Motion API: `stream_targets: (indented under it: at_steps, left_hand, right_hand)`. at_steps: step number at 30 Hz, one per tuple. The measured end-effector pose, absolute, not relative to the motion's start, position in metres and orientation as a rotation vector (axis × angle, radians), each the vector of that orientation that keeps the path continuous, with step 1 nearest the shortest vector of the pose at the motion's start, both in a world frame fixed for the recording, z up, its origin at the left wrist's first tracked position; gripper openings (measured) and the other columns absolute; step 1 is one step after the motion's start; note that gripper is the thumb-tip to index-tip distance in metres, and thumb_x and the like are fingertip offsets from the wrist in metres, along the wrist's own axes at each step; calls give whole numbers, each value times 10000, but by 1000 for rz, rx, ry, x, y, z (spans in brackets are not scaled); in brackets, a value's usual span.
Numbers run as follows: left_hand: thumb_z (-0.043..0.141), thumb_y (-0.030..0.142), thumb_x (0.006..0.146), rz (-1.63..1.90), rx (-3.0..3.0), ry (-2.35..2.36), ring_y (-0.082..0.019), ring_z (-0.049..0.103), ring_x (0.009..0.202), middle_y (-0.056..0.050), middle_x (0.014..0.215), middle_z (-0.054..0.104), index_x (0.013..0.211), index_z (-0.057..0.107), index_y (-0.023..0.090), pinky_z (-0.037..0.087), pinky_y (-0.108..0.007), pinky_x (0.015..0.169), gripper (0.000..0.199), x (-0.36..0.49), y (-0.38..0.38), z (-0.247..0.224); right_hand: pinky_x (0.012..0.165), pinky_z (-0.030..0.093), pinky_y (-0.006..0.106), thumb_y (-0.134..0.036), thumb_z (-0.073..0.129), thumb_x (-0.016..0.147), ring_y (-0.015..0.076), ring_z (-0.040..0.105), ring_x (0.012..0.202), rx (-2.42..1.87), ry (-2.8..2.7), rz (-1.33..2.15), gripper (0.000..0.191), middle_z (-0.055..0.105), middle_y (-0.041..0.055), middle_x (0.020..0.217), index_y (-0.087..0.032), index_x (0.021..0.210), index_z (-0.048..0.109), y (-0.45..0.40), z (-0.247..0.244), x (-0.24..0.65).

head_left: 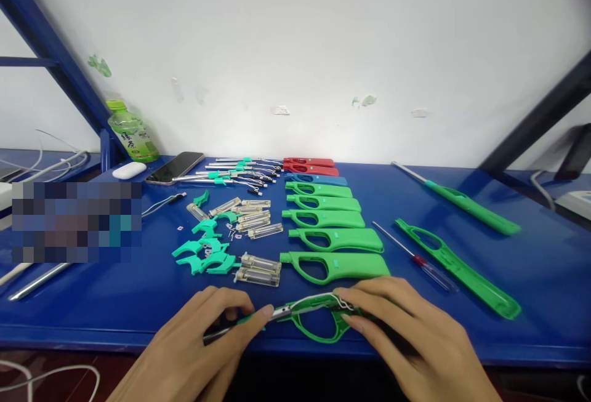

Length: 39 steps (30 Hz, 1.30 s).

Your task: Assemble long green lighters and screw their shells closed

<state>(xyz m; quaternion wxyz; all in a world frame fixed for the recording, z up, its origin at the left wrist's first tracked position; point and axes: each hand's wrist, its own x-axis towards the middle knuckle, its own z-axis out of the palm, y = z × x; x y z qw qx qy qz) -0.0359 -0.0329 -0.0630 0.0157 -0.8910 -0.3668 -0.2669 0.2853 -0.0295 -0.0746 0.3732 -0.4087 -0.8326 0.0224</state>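
Observation:
At the table's front edge, my left hand [203, 334] is closed around the metal tube [280, 313] of a long-nosed gas lighter. My right hand [410, 334] grips the rear of its green handle shell [318, 336], with the thumb and fingers near the white wires [316, 297]. These wires run from the tube into the shell; the parts under my right fingers are hidden. Just beyond, green handle shells [346, 265] lie in a row, with red ones [314, 163] and a blue one behind. Clear fuel tanks [258, 276] and teal triggers [220, 262] lie to the left.
On the right are a screwdriver [431, 271], an open green half shell [466, 273] and a whole lighter [471, 205]. Metal tubes with wires [226, 175], a phone [176, 167], a white case [129, 170] and a bottle [132, 134] stand at the back left. A pixelated patch hides the left side.

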Motion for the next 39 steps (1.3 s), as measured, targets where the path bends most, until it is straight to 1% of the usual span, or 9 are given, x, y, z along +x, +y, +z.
stream_targets:
  at_steps: [4, 7, 9, 12, 16, 21, 24, 27, 39]
  left_hand:
    - [574, 198, 1058, -995, -2700, -1181, -123, 738, 962, -36, 1136, 717, 1303, 691, 273, 602, -164, 843, 282, -24, -30, -66]
    - [569, 226, 1082, -1017, -2687, -1236, -94, 738, 882, -4, 1057, 733, 1164, 704, 265, 584, -138, 798, 162, -14, -28, -64]
    - [539, 233, 1100, -1060, -2669, -1252, -81, 733, 842, 8, 1015, 736, 1128, 702, 262, 574, -125, 765, 167, -11, -28, -62]
    - [544, 267, 1108, -1077, -2660, -1267, -73, 735, 840, 15, 1004, 741, 1135, 704, 258, 570, -111, 755, 162, -9, -27, -60]
    - [548, 301, 1115, -1088, -2661, -1305, -76, 744, 852, 22, 1016, 746, 1139, 709, 276, 580, -113, 785, 165, -8, -27, -64]
    - [563, 332, 1112, -1130, -2650, -1343, -96, 757, 890, 9, 1069, 743, 1169, 718, 294, 594, -137, 833, 169, -11, -30, -70]
    - [578, 332, 1107, -1088, -2648, -1358, -116, 764, 939, 5, 1094, 749, 1184, 715, 304, 602, -167, 875, 160, -13, -32, -70]
    - [569, 340, 1112, -1047, -2649, -1368, -129, 766, 956, -5, 1113, 749, 1202, 707, 300, 610, -183, 878, 171, -14, -32, -69]
    - [527, 340, 1130, -902, -2646, -1362, -127, 757, 1046, -7, 1168, 732, 1242, 679, 289, 606, -176, 957, 196, -19, -29, -72]
  right_hand:
    - [830, 616, 203, -294, 618, 1100, 132, 762, 929, -1028, -2119, 93, 200, 780, -9, 1044, -314, 1247, 753, -29, -73, 285]
    - [815, 613, 172, -316, 627, 1099, 117, 765, 909, -1033, -2096, 119, 179, 776, -12, 1028, -321, 1197, 776, -28, -71, 284]
    - [794, 612, 155, -335, 633, 1096, 110, 766, 888, -1037, -2073, 139, 166, 771, -14, 1006, -323, 1155, 788, -27, -70, 284]
    - [778, 617, 159, -337, 630, 1097, 113, 767, 863, -1028, -2057, 137, 173, 770, -6, 983, -311, 1128, 798, -27, -69, 282]
    - [787, 621, 172, -299, 619, 1102, 119, 768, 866, -996, -2057, 108, 185, 774, 12, 980, -281, 1126, 801, -28, -69, 282]
    - [749, 617, 183, -256, 622, 1096, 120, 758, 845, -981, -2053, 132, 173, 765, 17, 989, -273, 1141, 788, -28, -69, 282]
    - [746, 618, 192, -233, 625, 1091, 123, 757, 842, -978, -2050, 135, 170, 762, 19, 994, -268, 1134, 785, -28, -70, 282]
    - [735, 616, 187, -239, 616, 1097, 118, 754, 823, -979, -2048, 132, 174, 762, 17, 981, -265, 1124, 785, -30, -70, 283]
    - [759, 619, 168, -304, 575, 1124, 105, 762, 821, -989, -2069, 90, 230, 773, 16, 959, -261, 1103, 800, -28, -66, 282]
